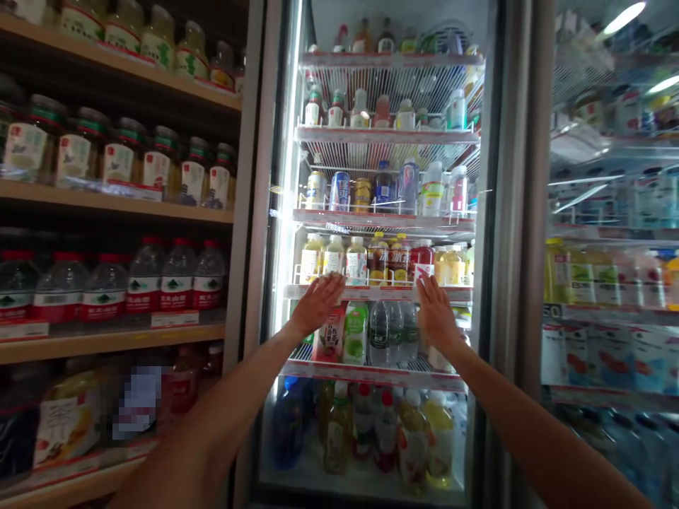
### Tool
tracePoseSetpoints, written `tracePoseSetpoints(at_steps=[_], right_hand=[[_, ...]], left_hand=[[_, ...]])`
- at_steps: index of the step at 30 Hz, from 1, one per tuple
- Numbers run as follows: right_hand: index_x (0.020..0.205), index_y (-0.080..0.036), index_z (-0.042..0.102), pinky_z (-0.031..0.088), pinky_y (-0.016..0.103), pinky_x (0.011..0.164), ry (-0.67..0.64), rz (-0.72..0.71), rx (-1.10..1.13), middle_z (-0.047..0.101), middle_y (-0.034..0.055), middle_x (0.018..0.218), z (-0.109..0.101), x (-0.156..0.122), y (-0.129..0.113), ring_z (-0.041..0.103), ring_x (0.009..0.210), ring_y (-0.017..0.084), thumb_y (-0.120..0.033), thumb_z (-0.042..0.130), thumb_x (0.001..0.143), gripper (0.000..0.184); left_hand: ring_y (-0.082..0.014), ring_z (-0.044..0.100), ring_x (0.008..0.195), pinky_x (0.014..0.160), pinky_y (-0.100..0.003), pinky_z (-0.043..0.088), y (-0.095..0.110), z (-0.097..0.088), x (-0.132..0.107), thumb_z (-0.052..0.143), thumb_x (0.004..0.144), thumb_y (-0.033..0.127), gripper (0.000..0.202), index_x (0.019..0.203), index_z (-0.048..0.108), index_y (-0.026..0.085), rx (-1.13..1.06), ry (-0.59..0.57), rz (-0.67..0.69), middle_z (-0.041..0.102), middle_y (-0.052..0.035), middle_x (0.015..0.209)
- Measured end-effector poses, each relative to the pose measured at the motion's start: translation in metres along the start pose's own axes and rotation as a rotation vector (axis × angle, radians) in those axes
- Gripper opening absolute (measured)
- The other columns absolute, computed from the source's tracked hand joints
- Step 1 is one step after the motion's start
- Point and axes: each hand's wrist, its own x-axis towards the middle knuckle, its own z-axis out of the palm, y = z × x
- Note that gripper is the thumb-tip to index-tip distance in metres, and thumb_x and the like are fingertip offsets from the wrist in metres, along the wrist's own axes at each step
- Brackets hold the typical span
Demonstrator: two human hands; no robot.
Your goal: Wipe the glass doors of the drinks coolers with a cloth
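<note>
Both my arms reach into an open drinks fridge. My left hand (pixel 317 304) is open, fingers stretched flat toward the front rail of the middle wire shelf (pixel 371 291), just below a pale yellow bottle (pixel 334 256). My right hand (pixel 435 311) is open too, fingers extended up at the same rail under a red-labelled bottle (pixel 423 260). Neither hand holds anything. Below the hands stand a pink-and-white bottle (pixel 329 338), a green bottle (pixel 355 332) and clear water bottles (pixel 392 331).
The fridge has several wire shelves of bottles and cans. A glass fridge door (pixel 610 212) stands at the right, reflecting lights. Wooden shelves (pixel 117 339) at the left hold water bottles with red caps and jars above.
</note>
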Motion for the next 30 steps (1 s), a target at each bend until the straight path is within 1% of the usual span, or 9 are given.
tracePoseSetpoints(at_steps=[5,8,11,14,19,21,24,27,30], right_hand=[[0.145,-0.016,0.005,0.027,0.049,0.107,0.023,0.018,0.022,0.021,0.0109,0.149,0.003,0.001,-0.004,0.014,0.138,0.026,-0.003,0.033,0.077,0.074],[0.145,-0.013,0.006,0.026,0.050,0.108,0.025,0.039,0.036,0.022,0.0130,0.148,0.006,0.002,-0.008,0.013,0.138,0.026,-0.004,0.035,0.077,0.074],[0.145,-0.013,0.008,0.027,0.048,0.108,0.018,0.029,0.032,0.023,0.0123,0.148,0.006,0.001,-0.005,0.012,0.138,0.025,-0.002,0.034,0.077,0.074],[0.145,-0.016,0.008,0.029,0.047,0.107,0.014,0.001,0.026,0.022,0.0097,0.149,0.001,0.000,0.001,0.013,0.138,0.024,-0.001,0.033,0.076,0.074],[0.144,-0.014,0.016,0.029,0.046,0.108,-0.023,-0.015,0.034,0.024,0.0110,0.148,-0.002,0.000,0.002,0.015,0.138,0.024,-0.001,0.033,0.077,0.070],[0.143,-0.012,0.018,0.027,0.047,0.108,-0.014,0.017,0.040,0.024,0.0123,0.148,0.001,0.001,-0.002,0.014,0.138,0.025,-0.001,0.034,0.077,0.069],[0.144,-0.012,0.016,0.026,0.049,0.108,0.011,0.039,0.047,0.023,0.0129,0.148,0.005,0.001,-0.006,0.013,0.138,0.026,-0.002,0.034,0.077,0.070],[0.144,-0.013,0.014,0.028,0.047,0.108,0.009,0.019,0.036,0.024,0.0121,0.148,0.004,0.000,-0.004,0.013,0.138,0.025,-0.001,0.034,0.077,0.071],[0.144,-0.014,0.017,0.030,0.045,0.107,-0.006,-0.006,0.023,0.025,0.0112,0.148,-0.001,0.000,0.002,0.015,0.138,0.024,0.001,0.032,0.076,0.071]], left_hand=[[-0.0259,0.010,0.138,0.111,-0.050,0.021,-0.027,-0.009,-0.009,0.031,0.091,0.024,0.056,0.143,0.014,0.012,0.103,0.213,-0.543,0.019,-0.0168,0.148],[-0.0236,0.006,0.139,0.111,-0.047,0.023,-0.006,0.000,-0.001,0.030,0.090,0.017,0.058,0.143,0.007,0.012,0.059,0.204,-0.308,0.018,-0.0163,0.148],[-0.0172,0.015,0.138,0.112,-0.038,0.024,0.031,0.011,0.012,0.035,0.089,0.016,0.055,0.141,0.020,0.021,0.012,0.070,0.013,0.029,-0.0072,0.146],[-0.0192,0.019,0.137,0.112,-0.040,0.024,0.039,0.009,0.017,0.037,0.089,0.019,0.049,0.138,0.031,0.021,0.013,-0.028,0.102,0.034,-0.0070,0.144],[-0.0289,0.018,0.137,0.108,-0.052,0.024,-0.022,-0.014,0.003,0.030,0.091,0.028,0.054,0.142,0.020,0.012,0.120,0.099,-0.582,0.027,-0.0169,0.145],[-0.0304,0.013,0.138,0.107,-0.054,0.023,-0.034,-0.016,0.000,0.029,0.091,0.029,0.057,0.143,0.011,0.010,0.119,0.186,-0.699,0.020,-0.0196,0.147],[-0.0269,0.007,0.139,0.110,-0.050,0.022,-0.016,-0.007,0.006,0.029,0.091,0.022,0.058,0.143,0.006,0.011,0.026,0.175,-0.380,0.018,-0.0180,0.148],[-0.0189,0.014,0.138,0.112,-0.041,0.023,0.015,0.006,0.016,0.034,0.089,0.016,0.055,0.142,0.019,0.021,-0.057,0.067,-0.031,0.032,-0.0081,0.145],[-0.0177,0.018,0.137,0.113,-0.040,0.023,0.019,0.009,0.017,0.035,0.088,0.016,0.050,0.138,0.030,0.023,-0.101,0.061,0.017,0.037,-0.0055,0.143]])
